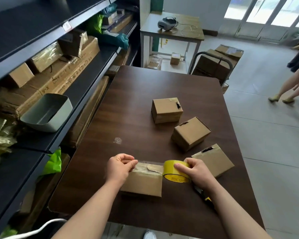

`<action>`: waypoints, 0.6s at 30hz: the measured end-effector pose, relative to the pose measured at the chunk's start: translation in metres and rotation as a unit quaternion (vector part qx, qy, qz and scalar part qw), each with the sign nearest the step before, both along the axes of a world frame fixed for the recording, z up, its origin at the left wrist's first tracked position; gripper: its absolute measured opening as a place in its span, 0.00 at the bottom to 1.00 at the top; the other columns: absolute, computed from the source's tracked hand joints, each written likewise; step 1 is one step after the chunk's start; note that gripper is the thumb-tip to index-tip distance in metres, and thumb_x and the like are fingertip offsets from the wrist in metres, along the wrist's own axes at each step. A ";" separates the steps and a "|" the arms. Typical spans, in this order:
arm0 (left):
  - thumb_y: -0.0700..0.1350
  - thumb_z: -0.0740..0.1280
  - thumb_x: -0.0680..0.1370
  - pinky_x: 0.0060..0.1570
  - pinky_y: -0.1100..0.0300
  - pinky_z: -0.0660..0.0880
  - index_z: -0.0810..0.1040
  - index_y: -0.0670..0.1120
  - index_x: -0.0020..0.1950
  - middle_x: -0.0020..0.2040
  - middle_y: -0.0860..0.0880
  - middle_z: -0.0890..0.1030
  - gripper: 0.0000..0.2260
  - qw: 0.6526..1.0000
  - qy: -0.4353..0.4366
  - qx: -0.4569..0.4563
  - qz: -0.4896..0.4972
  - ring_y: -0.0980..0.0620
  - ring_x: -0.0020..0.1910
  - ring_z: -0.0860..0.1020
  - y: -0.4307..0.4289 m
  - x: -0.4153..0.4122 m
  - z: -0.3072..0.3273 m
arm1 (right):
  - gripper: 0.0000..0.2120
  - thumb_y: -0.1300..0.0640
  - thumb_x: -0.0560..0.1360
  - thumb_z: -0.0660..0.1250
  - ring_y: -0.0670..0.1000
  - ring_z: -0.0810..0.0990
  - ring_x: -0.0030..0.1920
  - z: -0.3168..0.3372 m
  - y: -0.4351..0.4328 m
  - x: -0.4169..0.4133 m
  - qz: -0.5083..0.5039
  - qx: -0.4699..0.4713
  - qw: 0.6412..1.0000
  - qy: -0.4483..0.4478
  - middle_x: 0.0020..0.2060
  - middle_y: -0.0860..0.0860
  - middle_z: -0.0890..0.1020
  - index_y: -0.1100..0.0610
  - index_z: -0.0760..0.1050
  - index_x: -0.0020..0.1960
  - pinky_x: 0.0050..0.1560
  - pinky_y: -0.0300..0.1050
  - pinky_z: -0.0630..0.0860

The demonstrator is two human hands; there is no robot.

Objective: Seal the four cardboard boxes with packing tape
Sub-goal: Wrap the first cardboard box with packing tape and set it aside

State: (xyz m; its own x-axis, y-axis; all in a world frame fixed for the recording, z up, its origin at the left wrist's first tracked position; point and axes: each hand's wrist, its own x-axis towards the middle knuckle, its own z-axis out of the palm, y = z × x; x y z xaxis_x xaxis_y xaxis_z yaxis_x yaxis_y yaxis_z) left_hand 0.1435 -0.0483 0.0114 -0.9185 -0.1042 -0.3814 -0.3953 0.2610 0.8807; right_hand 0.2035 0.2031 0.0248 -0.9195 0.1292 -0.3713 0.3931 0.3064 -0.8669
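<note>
Cardboard box (141, 182) nearest the body, lying flat on the tabletop (136, 118) close to its near edge, between the two hands. Taping this one now, by the look of it. Pinching the free end of the clear strip (150, 167) with the left hand (119, 167) at the box's top left edge, fingers (129, 163) closed tight on the tape. Gripping the yellow tape roll (175, 171) with the right hand (195, 171), fingers (181, 167) curled round it, just past the box's right edge. Stretching the strip across the top seam, over a torn patch near the middle, and seemingly not yet pressing it flat along its whole length. Leaving three more boxes further out on the tabletop: the far box (167, 109), the middle box (191, 132) and the right box (216, 161) just behind the right hand, touching it or not, cannot tell. All three with a ragged dark tear at the top and no fresh strip that can be made out, so probably working on the first of four. Next, most likely: bringing the roll down over the right edge, smoothing the strip along the seam, then cutting it free. Calling for steady tension while lowering, to avoid wrinkles, and for something to cut with, perhaps the black and yellow tool (203, 194) lying on the tabletop, partly hidden under the right forearm.
</note>
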 end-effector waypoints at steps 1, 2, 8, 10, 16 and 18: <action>0.38 0.77 0.69 0.40 0.57 0.81 0.82 0.43 0.41 0.35 0.46 0.84 0.06 1.000 0.003 -0.016 -0.005 0.48 0.36 0.84 0.002 -0.001 -0.004 | 0.16 0.48 0.70 0.75 0.46 0.69 0.31 -0.004 0.002 -0.002 0.005 0.011 1.000 -0.008 0.29 0.49 0.71 0.55 0.71 0.34 0.31 0.39 0.66; 0.38 0.77 0.69 0.39 0.59 0.80 0.82 0.43 0.41 0.35 0.46 0.84 0.06 0.999 0.009 -0.032 -0.009 0.48 0.36 0.83 0.004 -0.002 -0.007 | 0.17 0.48 0.70 0.75 0.46 0.69 0.31 -0.009 0.003 -0.003 0.008 0.025 1.000 -0.014 0.29 0.49 0.71 0.54 0.71 0.33 0.31 0.38 0.66; 0.40 0.77 0.70 0.38 0.67 0.76 0.83 0.46 0.41 0.36 0.51 0.83 0.05 0.988 0.067 -0.122 -0.065 0.55 0.37 0.81 0.012 -0.013 -0.016 | 0.17 0.47 0.69 0.76 0.46 0.71 0.31 -0.028 0.011 -0.005 -0.004 0.077 0.997 -0.031 0.30 0.49 0.73 0.53 0.71 0.32 0.30 0.37 0.67; 0.41 0.76 0.70 0.38 0.69 0.74 0.82 0.47 0.42 0.36 0.52 0.83 0.05 0.985 0.072 -0.135 -0.075 0.56 0.37 0.81 0.013 -0.014 -0.019 | 0.17 0.45 0.69 0.76 0.46 0.72 0.32 -0.032 0.011 -0.007 0.002 0.093 0.995 -0.038 0.31 0.49 0.74 0.53 0.72 0.33 0.32 0.39 0.68; 0.39 0.76 0.70 0.39 0.72 0.74 0.83 0.47 0.43 0.37 0.53 0.83 0.06 0.985 0.068 -0.133 -0.082 0.57 0.38 0.81 0.011 -0.009 -0.029 | 0.17 0.43 0.69 0.75 0.46 0.75 0.35 -0.036 0.012 -0.009 0.020 0.109 0.992 -0.065 0.33 0.48 0.77 0.52 0.73 0.34 0.32 0.37 0.70; 0.39 0.76 0.70 0.40 0.71 0.74 0.83 0.46 0.44 0.38 0.53 0.83 0.06 0.986 0.070 -0.134 -0.076 0.59 0.39 0.80 0.011 -0.007 -0.030 | 0.16 0.42 0.69 0.75 0.46 0.76 0.35 -0.038 0.012 -0.009 0.021 0.109 0.991 -0.069 0.34 0.48 0.78 0.52 0.73 0.35 0.33 0.38 0.71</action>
